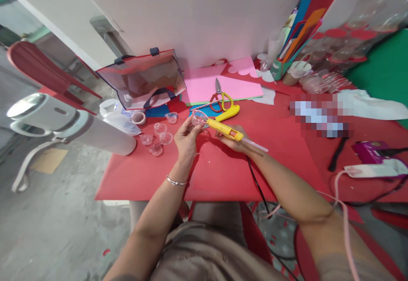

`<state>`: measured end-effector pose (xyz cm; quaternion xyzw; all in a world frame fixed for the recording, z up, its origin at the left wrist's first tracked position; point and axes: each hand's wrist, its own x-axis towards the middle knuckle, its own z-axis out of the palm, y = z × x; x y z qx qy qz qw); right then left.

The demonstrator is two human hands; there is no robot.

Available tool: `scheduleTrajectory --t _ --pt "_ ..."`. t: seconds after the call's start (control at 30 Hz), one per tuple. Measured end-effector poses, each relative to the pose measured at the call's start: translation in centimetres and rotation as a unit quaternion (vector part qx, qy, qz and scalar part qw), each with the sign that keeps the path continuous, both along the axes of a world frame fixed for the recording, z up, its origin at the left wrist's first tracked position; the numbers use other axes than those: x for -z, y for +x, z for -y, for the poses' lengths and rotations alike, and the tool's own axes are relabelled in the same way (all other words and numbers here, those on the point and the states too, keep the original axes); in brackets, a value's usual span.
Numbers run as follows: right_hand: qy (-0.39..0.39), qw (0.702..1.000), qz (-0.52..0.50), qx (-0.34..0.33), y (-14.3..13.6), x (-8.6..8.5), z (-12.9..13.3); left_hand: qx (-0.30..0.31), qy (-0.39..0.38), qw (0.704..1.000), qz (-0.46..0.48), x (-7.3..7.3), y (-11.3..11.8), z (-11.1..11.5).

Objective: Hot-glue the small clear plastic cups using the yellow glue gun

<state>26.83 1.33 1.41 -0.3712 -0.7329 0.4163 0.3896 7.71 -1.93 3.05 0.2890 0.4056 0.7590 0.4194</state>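
Note:
My left hand (187,138) holds a small clear plastic cup (198,118) by its side, with a thin pink-and-white cord (204,104) along its rim. In my right hand (234,138) is a yellow hot glue gun (225,129), a clear glue stick (256,145) sticking out of its back end. The gun's nozzle is at the cup's rim; whether it touches I cannot tell. Several similar clear cups (165,138) stand to the left of my left hand. Just beyond lie scissors (218,86) with red and yellow handles and a yellow-handled cutter (228,113).
Pink paper sheets (204,83) and a see-through bag (143,81) are at the back of the red table (143,179). A large white tumbler (95,130) stands at the left. On the right are a power strip (372,169), a purple box (369,151) and stacked clear jars (338,45).

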Motion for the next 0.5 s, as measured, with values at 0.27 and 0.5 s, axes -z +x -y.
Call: scheduleTrajectory --t 0.27,0.5 --pt "0.019 1.000 0.014 0.010 -0.03 0.40 -0.03 0.007 -0.016 1.000 0.011 0.34 0.32 0.38" --pt "0.044 0.999 -0.001 0.014 0.12 0.34 -0.20 0.036 -0.015 0.999 0.032 0.21 0.05 0.39"
